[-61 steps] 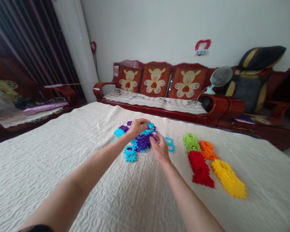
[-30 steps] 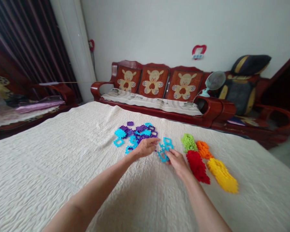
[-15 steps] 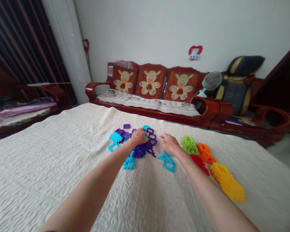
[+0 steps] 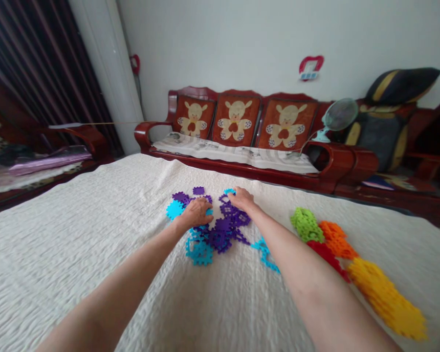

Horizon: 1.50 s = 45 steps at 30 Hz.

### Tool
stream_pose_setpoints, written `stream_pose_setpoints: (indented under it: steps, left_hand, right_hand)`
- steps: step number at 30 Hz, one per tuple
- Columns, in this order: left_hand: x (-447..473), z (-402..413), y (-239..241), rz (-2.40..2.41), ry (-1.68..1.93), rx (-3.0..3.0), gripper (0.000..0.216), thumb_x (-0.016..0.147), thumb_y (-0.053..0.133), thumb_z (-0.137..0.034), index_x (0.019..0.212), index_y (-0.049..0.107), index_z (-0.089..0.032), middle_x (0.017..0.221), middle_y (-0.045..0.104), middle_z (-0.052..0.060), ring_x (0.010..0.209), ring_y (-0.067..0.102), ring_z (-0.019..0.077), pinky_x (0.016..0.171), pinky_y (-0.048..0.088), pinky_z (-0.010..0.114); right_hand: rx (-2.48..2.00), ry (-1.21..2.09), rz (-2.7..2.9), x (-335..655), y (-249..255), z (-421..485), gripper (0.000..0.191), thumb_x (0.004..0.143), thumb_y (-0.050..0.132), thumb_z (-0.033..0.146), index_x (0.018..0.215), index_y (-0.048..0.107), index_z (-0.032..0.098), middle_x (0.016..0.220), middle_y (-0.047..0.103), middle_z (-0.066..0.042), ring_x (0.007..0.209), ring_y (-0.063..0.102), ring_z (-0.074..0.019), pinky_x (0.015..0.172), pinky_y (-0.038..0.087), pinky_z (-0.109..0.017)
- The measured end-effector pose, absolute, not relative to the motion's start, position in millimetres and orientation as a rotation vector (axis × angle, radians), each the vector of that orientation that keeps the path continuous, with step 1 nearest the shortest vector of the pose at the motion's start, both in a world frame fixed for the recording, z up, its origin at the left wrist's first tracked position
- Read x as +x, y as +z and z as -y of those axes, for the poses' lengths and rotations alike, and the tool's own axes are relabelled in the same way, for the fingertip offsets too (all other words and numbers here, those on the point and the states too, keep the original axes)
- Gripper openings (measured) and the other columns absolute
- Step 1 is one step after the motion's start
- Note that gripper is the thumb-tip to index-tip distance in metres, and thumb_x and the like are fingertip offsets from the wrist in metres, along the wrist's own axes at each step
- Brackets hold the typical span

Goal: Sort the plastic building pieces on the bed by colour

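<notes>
Purple notched interlocking tiles [image 4: 223, 225] lie in a loose pile on the quilted cover. My left hand [image 4: 197, 213] is over the pile's left side, its fingers curled on a light blue interlocking tile [image 4: 209, 211] that is mostly hidden. At the back of the pile, my right hand [image 4: 243, 199] has its fingertips closed on the edge of another light blue tile [image 4: 229, 191]. More light blue tiles [image 4: 199, 250] lie at the pile's front, and one [image 4: 175, 209] is left of my left hand. A few light blue pieces [image 4: 267, 256] lie beside my right forearm.
To the right are groups of green tiles [image 4: 305, 224], orange tiles [image 4: 337, 239], red tiles [image 4: 328, 258] and a yellow row of tiles [image 4: 386, 298]. Beyond the cover's [image 4: 132, 195] far edge stands a wooden sofa [image 4: 220, 164] with bear cushions and a small fan [image 4: 339, 117].
My right hand has moved from beside the pile to the light blue tile at its back. My left hand has shifted left with its light blue tile. The view has turned slightly.
</notes>
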<state>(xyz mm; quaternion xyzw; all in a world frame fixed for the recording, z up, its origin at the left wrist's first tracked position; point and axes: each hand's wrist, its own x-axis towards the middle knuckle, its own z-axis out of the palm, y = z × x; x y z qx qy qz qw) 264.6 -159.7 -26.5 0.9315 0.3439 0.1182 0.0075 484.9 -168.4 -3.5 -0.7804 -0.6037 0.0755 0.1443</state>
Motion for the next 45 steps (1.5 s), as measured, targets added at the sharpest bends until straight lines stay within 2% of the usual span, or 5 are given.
stream_pose_setpoints:
  steps: [5, 15, 29, 40, 45]
  left_hand:
    - [266.8, 160.7, -28.0, -1.104, 0.396, 2.892, 0.03, 0.083, 0.061, -0.033, 0.105, 0.073, -0.016, 0.104, 0.072, 0.012, 0.104, 0.067, 0.0247, 0.096, 0.054, 0.035]
    - [271.8, 165.0, -12.2, -1.261, 0.503, 2.554, 0.034, 0.08, 0.061, -0.027, 0.109, 0.077, -0.02, 0.107, 0.077, 0.005, 0.102, 0.071, 0.0224, 0.095, 0.054, 0.031]
    - [278.1, 260.6, 11.1, -1.005, 0.723, 2.329, 0.047, 0.082, 0.066, -0.027, 0.129, 0.068, -0.019, 0.123, 0.074, 0.006, 0.108, 0.07, 0.0211, 0.1, 0.054, 0.033]
    - [314.2, 342.0, -24.3, -0.811, 0.68, 2.461, 0.053, 0.082, 0.069, -0.024, 0.134, 0.061, -0.017, 0.139, 0.065, 0.013, 0.13, 0.06, 0.025, 0.112, 0.048, 0.039]
    - [306.0, 346.1, -31.3, -0.854, 0.634, 2.646, 0.044, 0.08, 0.068, -0.024, 0.123, 0.066, -0.018, 0.123, 0.07, 0.012, 0.12, 0.064, 0.0265, 0.105, 0.052, 0.042]
  right_hand:
    - [-2.285, 0.236, 1.734, 483.0, -7.8, 154.4, 0.038, 0.089, 0.056, 0.033, 0.122, 0.068, 0.021, 0.136, 0.065, -0.015, 0.128, 0.057, -0.0346, 0.11, 0.036, -0.059]
    - [-1.363, 0.58, 1.55, 483.4, 32.0, 211.9, 0.041, 0.085, 0.056, 0.026, 0.124, 0.065, 0.019, 0.126, 0.072, -0.007, 0.116, 0.066, -0.0201, 0.106, 0.048, -0.038]
    - [-1.738, 0.284, 1.523, 491.6, -20.0, 427.4, 0.049, 0.082, 0.06, 0.03, 0.129, 0.06, 0.017, 0.129, 0.068, -0.014, 0.114, 0.066, -0.0257, 0.102, 0.052, -0.044]
    - [-1.714, -0.05, 1.476, 466.1, -72.9, 459.8, 0.051, 0.079, 0.056, 0.019, 0.13, 0.058, 0.015, 0.138, 0.056, -0.019, 0.133, 0.051, -0.0305, 0.114, 0.043, -0.051]
    - [-1.761, -0.122, 1.414, 463.2, -72.8, 464.2, 0.04, 0.081, 0.053, 0.015, 0.119, 0.063, 0.016, 0.126, 0.059, -0.017, 0.124, 0.053, -0.0295, 0.11, 0.045, -0.05]
